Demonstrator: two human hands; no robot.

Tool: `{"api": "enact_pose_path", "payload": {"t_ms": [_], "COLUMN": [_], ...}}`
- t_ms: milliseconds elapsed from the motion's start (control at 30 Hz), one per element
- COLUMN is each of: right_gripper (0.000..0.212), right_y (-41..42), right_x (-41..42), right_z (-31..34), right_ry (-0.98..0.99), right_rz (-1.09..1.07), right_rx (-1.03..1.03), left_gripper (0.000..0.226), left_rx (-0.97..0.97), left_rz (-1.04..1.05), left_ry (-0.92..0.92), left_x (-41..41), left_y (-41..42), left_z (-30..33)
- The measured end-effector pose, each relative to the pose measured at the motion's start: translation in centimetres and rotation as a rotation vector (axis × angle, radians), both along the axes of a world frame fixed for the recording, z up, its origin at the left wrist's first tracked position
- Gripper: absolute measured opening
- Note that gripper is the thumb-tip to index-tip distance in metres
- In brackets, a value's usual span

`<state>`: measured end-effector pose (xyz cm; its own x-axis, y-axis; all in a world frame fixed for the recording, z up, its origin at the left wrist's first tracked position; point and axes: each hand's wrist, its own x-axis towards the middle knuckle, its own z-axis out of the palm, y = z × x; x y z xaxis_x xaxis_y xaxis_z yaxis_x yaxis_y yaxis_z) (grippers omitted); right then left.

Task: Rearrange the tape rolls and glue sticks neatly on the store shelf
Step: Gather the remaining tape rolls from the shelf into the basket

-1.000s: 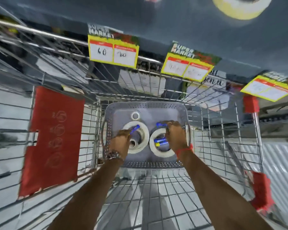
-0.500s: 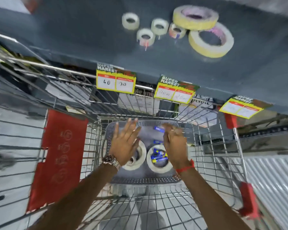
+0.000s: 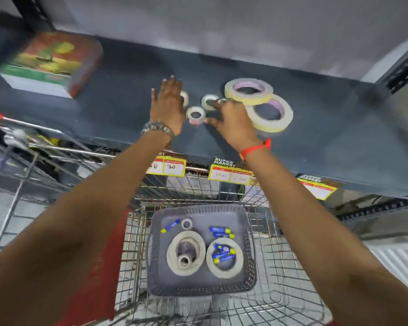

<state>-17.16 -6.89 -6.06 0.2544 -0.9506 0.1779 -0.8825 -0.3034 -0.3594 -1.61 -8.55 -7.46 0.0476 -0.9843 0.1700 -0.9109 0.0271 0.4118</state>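
Head cam: both hands have come up out of the cart basket and are now on the shelf [image 3: 104, 109] among the tape.

So a second ago they were down in the grey basket [image 3: 246, 222] in the cart [image 3: 292, 290]; now they're up at the shelf, which I read as the tidying starting there. Two big tape rolls [image 3: 257, 100] overlap on the right of the shelf, small tape rolls [image 3: 196, 112] sit just left of them. Left hand [image 3: 166, 104] is flat, fingers straight, next to one small roll and covering part of another. Right hand [image 3: 231, 118] has fingers curled around a small roll, though it's blurry. Basket holds two large rolls, a couple of little ones, and the blue glue sticks [image 3: 223, 251], some inside the right roll, others loose.
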Motion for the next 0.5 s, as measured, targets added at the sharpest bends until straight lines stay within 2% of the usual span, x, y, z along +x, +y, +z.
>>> {"api": "enact_pose_path", "payload": {"t_ms": [233,500], "right_gripper": [0.042,0.038], "right_y": [-2.6,-4.1], "right_x": [3.8,3.4], "right_z": [-0.8,-1.9], "right_ry": [0.068,0.104], "right_rz": [0.029,0.014], "right_rx": [0.075,0.021], "left_gripper": [0.054,0.048], "left_rx": [0.211,0.089], "left_rz": [-0.143,-0.127], "left_ry": [0.109,0.118], "left_x": [2.8,2.7], "left_y": [-3.7,-4.0], "left_z": [-1.5,-1.6]}}
